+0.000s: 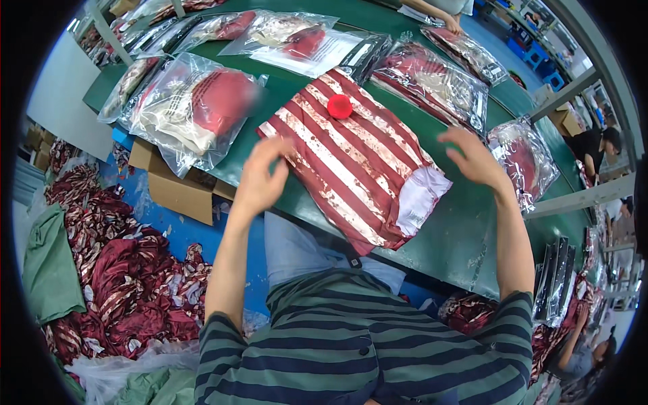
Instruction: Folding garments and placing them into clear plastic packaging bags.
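Observation:
In front of me a folded garment (351, 169) with dark red and stained off-white stripes lies aslant on the green table. A round red ball-like piece (339, 106) sits near its far end, and a pale lining shows at its right corner. My left hand (265, 174) is at the garment's left edge, its fingers apart and slightly blurred; whether the fingertips touch the cloth I cannot tell. To the right of the garment, my right hand (476, 160) hovers over the table, fingers spread, holding nothing.
Clear bags of red and cream clothing (196, 111) lie along the green table (466, 229). Another person's hand (451, 23) rests on a bag at the far side. Below left are an open cardboard box (182, 192) and a heap of striped garments (135, 290). Metal posts (574, 199) stand right.

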A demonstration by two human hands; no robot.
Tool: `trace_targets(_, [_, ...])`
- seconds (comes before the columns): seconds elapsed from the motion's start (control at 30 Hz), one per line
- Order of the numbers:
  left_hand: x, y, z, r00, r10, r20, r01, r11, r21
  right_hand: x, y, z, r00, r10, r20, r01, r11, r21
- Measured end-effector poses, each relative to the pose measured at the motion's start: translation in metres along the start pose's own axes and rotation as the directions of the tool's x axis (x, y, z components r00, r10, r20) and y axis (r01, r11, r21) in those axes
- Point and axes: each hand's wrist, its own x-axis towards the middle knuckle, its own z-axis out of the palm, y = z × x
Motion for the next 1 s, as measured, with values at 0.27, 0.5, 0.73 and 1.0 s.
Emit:
trace_targets(0.27, [0.081,-0.074,0.063,0.970,0.010,-0.243,0.094,0.907,0.411,0.166,-0.108,0.105,0.796,0.059,-0.603,-0.290,0.911,-0.294])
trace_targets(0.5, [0.051,-0.094,0.062,0.973,-0.099,-0.210,0.175,0.905,0.386,0.146,-0.072,0.171,0.811,0.404,-0.423,-0.540,0.794,-0.278])
trace_targets(0.73, [0.065,-0.118,-0.005,0.922,-0.381,0.067,0.370,0.919,0.136,0.146,-0.066,0.162,0.811,0.361,-0.460,-0.472,0.869,-0.150])
trace_targets(1.0, [0.026,-0.099,-0.013,0.809,-0.543,0.226,0.588,0.742,-0.323,0.130,-0.069,0.147,0.860,0.427,-0.280,-0.451,0.892,-0.025])
